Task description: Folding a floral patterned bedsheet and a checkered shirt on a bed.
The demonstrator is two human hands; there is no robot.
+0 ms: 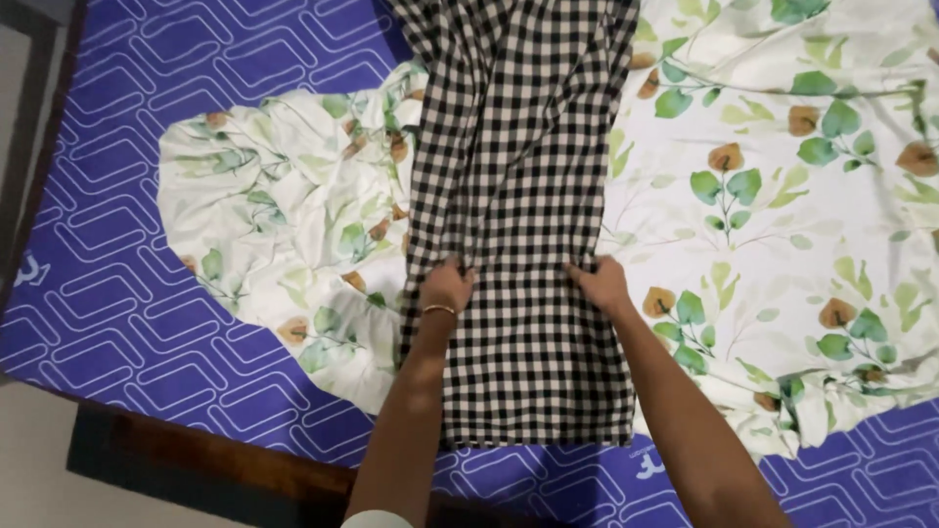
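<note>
A black-and-cream checked cloth lies lengthwise on the bed, running from the top of the view down to the near edge. My left hand, with a thin bangle on the wrist, grips the cloth along its left side. On the right side my right hand pinches the cloth edge. Both hands sit at about the same height, roughly the cloth's width apart.
Under the cloth is a rumpled white sheet with green and brown leaves, spread over a blue mattress with white line patterns. The dark wooden bed frame runs along the near edge, with pale floor at the lower left.
</note>
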